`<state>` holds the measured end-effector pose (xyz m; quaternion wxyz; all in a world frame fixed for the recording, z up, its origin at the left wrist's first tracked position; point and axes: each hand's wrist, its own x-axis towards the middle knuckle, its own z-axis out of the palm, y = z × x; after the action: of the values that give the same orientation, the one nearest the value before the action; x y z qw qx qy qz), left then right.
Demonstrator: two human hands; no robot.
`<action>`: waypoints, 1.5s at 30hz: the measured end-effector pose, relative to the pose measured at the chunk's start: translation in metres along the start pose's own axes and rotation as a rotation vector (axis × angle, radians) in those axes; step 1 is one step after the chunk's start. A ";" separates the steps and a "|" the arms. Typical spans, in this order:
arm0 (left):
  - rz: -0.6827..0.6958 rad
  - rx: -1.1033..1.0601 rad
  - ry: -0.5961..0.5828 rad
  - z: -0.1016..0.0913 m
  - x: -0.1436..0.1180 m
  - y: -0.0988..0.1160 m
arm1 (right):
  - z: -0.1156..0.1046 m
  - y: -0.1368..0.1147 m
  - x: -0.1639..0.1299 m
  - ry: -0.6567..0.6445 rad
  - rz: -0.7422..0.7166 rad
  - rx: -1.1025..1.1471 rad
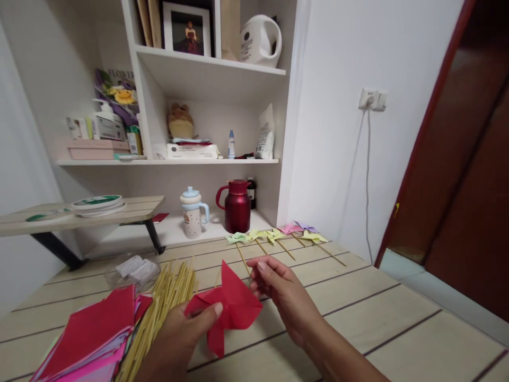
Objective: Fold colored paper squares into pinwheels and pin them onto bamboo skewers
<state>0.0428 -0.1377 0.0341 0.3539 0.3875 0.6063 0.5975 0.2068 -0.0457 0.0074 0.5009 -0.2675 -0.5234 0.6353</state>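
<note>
Holding a red pinwheel [228, 307] above the counter [382, 323], you are pinching its lower left fold with your left hand [186, 331]; the thumb is pressing on top of the paper and the fingers are closing under it. Your right hand [284, 297] is touching the pinwheel's right edge, its fingers [262, 268] curling loosely toward the paper; you are not clearly gripping anything with that hand, and whether the fingertips are pinching the paper I cannot tell. The pinwheel is hanging in the air between both hands, near the middle of the view, with one point sticking up and another pointing down.

Just left of your left hand, a bundle of sticks [159, 307] is lying on the counter, and beside it a stack of paper squares [93, 334], mostly red and pink, is sitting at the near left corner. Behind the sticks a clear plastic bag [133, 269] is resting. Farther back, well apart from your hands, a row of finished pinwheels [278, 236] in green, yellow, pink and purple is lying on sticks. A red jug [237, 206] and a small kettle [193, 212] are standing on the shelf behind.
</note>
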 end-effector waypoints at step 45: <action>0.014 -0.077 0.220 -0.013 0.013 -0.002 | 0.025 0.010 -0.008 -0.093 0.234 0.278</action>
<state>0.0247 -0.1318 0.0328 0.2957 0.3101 0.6152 0.6618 0.1842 -0.0625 0.0041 0.4311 -0.2250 -0.4185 0.7671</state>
